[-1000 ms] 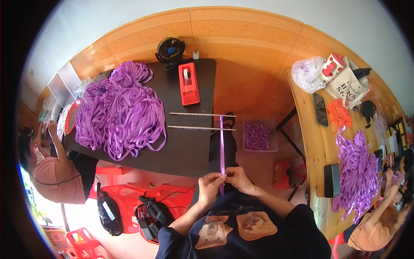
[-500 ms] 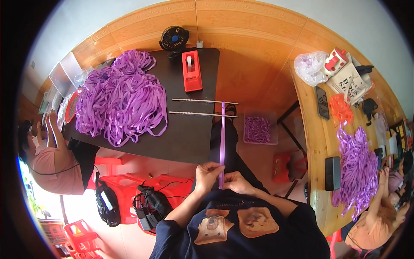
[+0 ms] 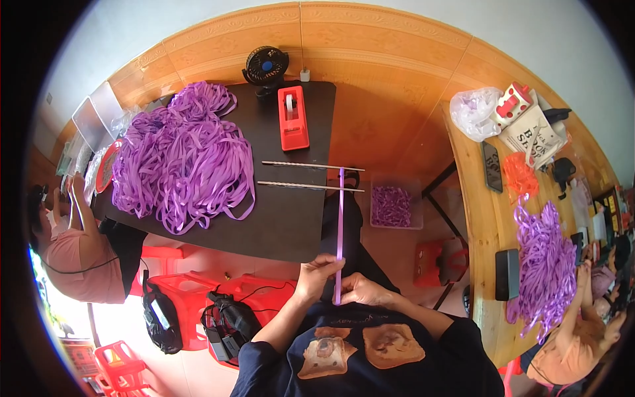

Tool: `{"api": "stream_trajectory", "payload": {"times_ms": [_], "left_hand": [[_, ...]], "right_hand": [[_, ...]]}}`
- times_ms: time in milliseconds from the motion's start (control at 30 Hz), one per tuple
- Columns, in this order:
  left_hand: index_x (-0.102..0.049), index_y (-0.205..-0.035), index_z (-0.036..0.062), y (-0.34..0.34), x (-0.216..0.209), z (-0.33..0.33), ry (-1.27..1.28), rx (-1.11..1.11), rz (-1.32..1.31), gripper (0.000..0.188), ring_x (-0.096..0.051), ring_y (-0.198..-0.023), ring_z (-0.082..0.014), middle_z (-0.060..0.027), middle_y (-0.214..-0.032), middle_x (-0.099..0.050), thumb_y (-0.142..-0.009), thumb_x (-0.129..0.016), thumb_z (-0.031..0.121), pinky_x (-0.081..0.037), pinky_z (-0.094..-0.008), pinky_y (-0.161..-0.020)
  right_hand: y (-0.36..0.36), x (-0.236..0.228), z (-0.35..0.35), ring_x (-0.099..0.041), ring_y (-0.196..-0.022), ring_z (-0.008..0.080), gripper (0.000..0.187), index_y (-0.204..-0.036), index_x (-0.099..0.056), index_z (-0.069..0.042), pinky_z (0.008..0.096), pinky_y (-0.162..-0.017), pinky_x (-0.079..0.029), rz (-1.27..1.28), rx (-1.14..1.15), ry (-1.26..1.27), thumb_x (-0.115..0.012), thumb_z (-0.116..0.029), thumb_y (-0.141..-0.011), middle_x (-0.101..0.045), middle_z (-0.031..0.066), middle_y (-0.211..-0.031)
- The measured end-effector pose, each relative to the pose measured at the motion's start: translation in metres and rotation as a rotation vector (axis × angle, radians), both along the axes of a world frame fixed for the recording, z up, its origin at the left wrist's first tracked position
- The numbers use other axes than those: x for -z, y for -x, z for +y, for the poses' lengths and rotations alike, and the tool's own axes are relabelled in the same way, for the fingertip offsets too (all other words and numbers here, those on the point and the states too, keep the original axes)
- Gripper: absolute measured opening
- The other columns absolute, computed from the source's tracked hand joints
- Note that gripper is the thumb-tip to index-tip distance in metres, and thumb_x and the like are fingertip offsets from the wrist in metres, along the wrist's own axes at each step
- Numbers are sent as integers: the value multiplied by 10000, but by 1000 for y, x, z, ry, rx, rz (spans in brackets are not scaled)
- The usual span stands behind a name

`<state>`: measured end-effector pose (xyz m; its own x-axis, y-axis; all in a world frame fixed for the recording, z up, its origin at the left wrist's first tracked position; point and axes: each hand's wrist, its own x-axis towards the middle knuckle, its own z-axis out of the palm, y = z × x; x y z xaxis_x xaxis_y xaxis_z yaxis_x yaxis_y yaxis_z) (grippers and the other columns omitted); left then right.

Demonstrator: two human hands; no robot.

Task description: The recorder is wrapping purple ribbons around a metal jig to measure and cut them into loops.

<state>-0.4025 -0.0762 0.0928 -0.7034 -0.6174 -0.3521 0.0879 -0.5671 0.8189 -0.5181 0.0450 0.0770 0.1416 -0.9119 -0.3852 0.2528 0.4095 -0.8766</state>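
While both hands pinch it near the chest — left hand (image 3: 316, 274), right hand (image 3: 360, 289) — a purple ribbon strip (image 3: 340, 225) stretches far to two metal rods (image 3: 307, 175) at the right edge of the black table (image 3: 284, 225), right of a heaped ribbon pile (image 3: 182, 155).

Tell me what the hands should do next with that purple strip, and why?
Probably pull the purple ribbon strip a bit tighter toward the body. It runs from the two thin rods on the black table to the left hand and right hand, which both pinch its near end.
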Motion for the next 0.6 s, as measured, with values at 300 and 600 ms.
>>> {"api": "stream_trajectory", "payload": {"times_ms": [300,600], "left_hand": [[-695,-756,5,-3,-5,-5,173,-4,118,76,-521,-593,-52,4,-677,-602,-812,-681,-44,-382,-192,-540],[-705,-789,12,-4,-5,-3,209,-19,232,113,-484,-597,-36,9,-708,-605,-796,-677,-97,-358,-195,-536]], "right_hand": [[49,-27,-25,-598,-793,309,271,-969,-662,-42,393,-705,-476,1447,436,501,-679,10,-703,-629,131,-859],[86,-70,-95,-590,-930,226,370,-1062,-674,-75,334,-766,-407,1900,453,1230,-708,-74,-694,-593,111,-1152]]}}
